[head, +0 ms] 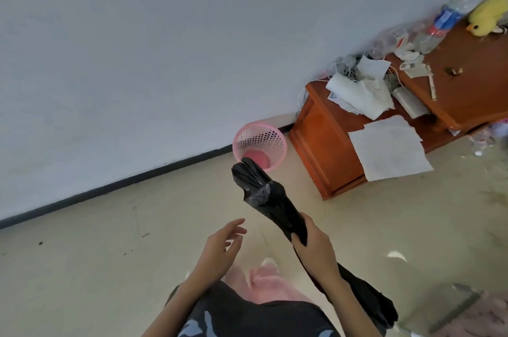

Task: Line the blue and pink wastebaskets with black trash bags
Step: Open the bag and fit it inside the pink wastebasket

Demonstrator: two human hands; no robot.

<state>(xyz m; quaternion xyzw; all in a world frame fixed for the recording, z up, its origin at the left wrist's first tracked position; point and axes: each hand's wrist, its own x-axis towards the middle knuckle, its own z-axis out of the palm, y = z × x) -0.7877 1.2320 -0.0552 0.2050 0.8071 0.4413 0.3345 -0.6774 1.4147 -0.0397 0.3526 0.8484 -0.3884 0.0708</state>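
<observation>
Black trash bag (277, 206) gripped by right hand (316, 247) fingers, left hand (220, 247) fingers spread, empty

Pink wastebasket (259, 145) — perforated mesh; black trash bag (270, 200); orange-brown cabinet (327, 149); yellow plush duck (488, 17).

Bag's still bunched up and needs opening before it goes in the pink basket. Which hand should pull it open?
Left hand, probably. It is open and empty beside the black trash bag, while the right hand grips the bag's middle. The pink wastebasket stands unlined ahead.
</observation>
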